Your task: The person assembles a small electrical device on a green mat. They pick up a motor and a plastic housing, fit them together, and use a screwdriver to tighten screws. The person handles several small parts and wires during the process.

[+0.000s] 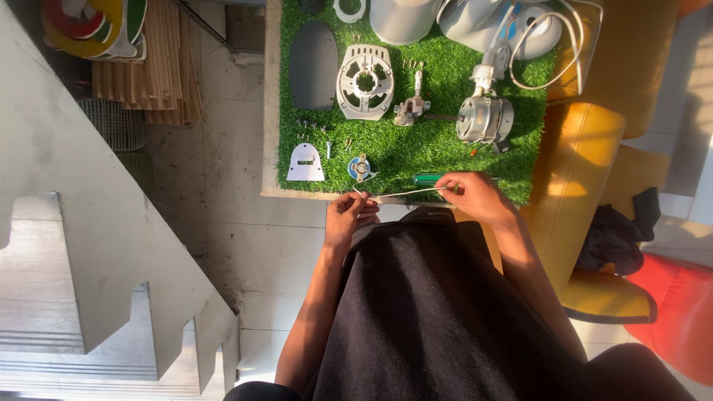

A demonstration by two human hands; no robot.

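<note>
a thin white wire (405,192) is stretched nearly level between the two hands, just in front of the near edge of the desk (271,111). the left hand (349,215) pinches the wire's left end between fingertips, the other fingers curled in. the right hand (471,194) grips the wire's right end, fingers closed around it, and lies over the near edge of the green artificial turf (438,74) that covers the desk. just beside the right hand, on the turf, lies a green-handled screwdriver (427,178), partly hidden by the fingers.

beyond the wire, near the left hand, a small round blue-and-metal part (360,167) rests on the turf, with a flat white arch-shaped plate (306,163) to its left and a few loose screws (327,145) between and behind them. farther back lie a white round motor housing (365,82), a dark arch-shaped cover (313,65), a small metal gear assembly (411,108) and an electric motor (484,119) with its shaft pointing left. a white cable (557,52) loops from the motor toward white casings (460,18) at the far edge.

to the right of the desk stands a yellow seat (579,171) with a dark cloth (613,238) on it. the person's black garment (438,312) fills the foreground, above a pale tiled floor (223,208).
</note>
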